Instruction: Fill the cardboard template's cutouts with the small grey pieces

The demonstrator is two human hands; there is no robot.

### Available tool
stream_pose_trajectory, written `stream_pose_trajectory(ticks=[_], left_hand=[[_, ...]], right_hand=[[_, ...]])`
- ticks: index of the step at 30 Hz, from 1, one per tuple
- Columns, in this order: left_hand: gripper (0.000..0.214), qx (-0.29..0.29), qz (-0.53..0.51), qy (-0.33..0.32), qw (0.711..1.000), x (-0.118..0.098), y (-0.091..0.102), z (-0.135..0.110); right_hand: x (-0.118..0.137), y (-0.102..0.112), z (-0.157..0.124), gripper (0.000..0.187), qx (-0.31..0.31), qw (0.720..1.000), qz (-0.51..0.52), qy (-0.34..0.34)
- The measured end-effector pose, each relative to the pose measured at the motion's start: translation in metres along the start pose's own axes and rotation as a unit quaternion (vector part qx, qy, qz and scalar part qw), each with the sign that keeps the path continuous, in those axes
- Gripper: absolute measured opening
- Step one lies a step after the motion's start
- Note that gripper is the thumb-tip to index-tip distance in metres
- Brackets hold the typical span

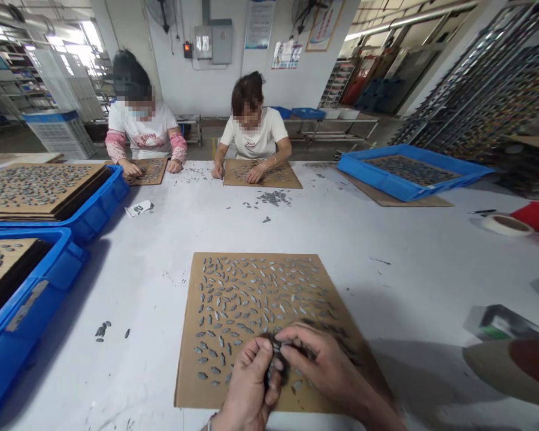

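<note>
A cardboard sheet (186, 383) lies on the white table in front of me, dotted with many small grey spindle-shaped pieces (222, 359). Over its near part, my left hand (251, 383) is closed, thumb against forefinger, with several dark grey pieces partly showing in its curled fingers. My right hand (326, 362) meets it from the right, its thumb and forefinger pinched at a small grey piece (276, 346) between the two hands. The fingers hide part of that piece and some of the sheet.
Blue trays (78, 254) with stacked, piece-covered cardboard stand at left; another blue tray (404, 190) sits at back right. Two people work across the table at cardboard sheets (291, 178). A loose pile of pieces (273, 197) lies between. A tape roll (507, 225) rests at right.
</note>
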State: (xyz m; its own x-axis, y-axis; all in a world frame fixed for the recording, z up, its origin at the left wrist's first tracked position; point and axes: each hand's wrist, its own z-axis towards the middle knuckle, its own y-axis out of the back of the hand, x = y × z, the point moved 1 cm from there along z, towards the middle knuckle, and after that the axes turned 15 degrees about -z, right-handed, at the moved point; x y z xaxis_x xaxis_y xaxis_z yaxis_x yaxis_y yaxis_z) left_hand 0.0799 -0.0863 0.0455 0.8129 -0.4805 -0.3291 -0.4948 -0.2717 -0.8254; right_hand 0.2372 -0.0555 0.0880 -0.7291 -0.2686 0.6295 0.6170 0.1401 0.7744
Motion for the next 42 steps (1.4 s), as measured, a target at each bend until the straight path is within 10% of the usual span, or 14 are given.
stream_pose_trajectory(ticks=[11, 18, 26, 42], left_hand=[[0.055, -0.033, -0.044, 0.013, 0.998, -0.006, -0.007, -0.004], [0.052, -0.037, -0.032, 0.075, 0.996, -0.002, -0.005, -0.008], [0.057, -0.006, -0.009, 0.055, 0.998, 0.004, 0.001, 0.003], [0.05, -0.017, 0.005, 0.111, 0.994, 0.001, -0.003, -0.005]], right_hand=[[0.001, -0.009, 0.004, 0.021, -0.073, 0.996, -0.044, 0.008], [-0.029, 0.001, 0.087, 0.02, -0.111, 0.986, -0.125, -0.011], [-0.036, -0.036, 0.165, 0.018, -0.043, 0.969, -0.217, -0.11], [-0.05, -0.028, 0.156, 0.029, -0.047, 0.975, -0.194, -0.101]])
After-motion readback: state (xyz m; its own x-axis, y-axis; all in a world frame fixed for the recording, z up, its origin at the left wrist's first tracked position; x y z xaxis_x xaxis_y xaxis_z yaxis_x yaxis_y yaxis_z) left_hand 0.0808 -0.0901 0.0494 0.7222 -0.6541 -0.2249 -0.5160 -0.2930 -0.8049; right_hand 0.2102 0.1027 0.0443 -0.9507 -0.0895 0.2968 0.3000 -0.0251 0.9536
